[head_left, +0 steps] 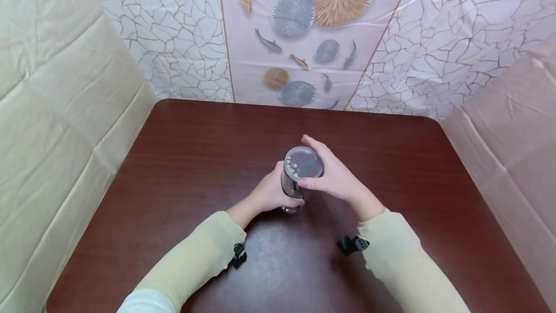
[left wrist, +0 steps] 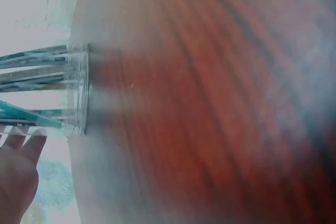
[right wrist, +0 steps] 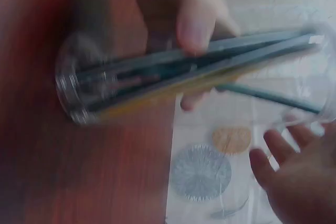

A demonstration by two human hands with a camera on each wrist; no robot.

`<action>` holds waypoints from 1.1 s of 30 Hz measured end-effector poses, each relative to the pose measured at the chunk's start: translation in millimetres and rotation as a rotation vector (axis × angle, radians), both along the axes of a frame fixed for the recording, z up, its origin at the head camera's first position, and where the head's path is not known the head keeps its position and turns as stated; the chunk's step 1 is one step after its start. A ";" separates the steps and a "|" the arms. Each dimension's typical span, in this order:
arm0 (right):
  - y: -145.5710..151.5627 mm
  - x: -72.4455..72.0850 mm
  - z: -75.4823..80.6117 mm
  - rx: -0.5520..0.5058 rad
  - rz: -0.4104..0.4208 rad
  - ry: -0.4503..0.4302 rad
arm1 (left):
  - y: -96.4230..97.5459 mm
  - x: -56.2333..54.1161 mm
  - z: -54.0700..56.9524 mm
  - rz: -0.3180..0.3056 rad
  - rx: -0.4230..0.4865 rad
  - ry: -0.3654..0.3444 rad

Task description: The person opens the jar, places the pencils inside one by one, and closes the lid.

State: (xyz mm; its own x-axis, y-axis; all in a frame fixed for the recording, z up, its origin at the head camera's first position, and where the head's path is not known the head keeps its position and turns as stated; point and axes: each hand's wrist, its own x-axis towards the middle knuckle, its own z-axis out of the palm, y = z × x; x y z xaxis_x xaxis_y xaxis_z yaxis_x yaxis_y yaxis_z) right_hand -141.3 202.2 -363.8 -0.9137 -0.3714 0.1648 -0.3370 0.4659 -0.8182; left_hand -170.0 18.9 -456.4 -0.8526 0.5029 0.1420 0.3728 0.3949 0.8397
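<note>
A clear cylindrical jar (head_left: 287, 185) holds several long thin sticks that look like pencils, one of them teal (left wrist: 31, 114). My left hand (head_left: 274, 190) wraps round its body, with the thumb across the near side in the head view. At the jar's round top (head_left: 304, 162), pale dots show along the left rim. My right hand (head_left: 332, 173) spans this top, thumb at the near rim and fingers stretched past the far rim. Its fingers (right wrist: 278, 153) appear slightly apart from the glass in the right wrist view. Whether the base touches the table cannot be told.
The dark reddish-brown table (head_left: 208, 144) spreads around both arms. Behind it hangs a patterned cloth wall (head_left: 182, 37) with discs and fish. Pale fabric panels (head_left: 56, 110) rise at the left and right sides. Small black devices (head_left: 238, 255) are on both sleeves.
</note>
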 end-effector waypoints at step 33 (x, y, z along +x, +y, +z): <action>-21.6 19.0 -21.9 -0.032 -0.329 -0.004 | -3.4 4.8 0.9 0.026 -0.034 0.043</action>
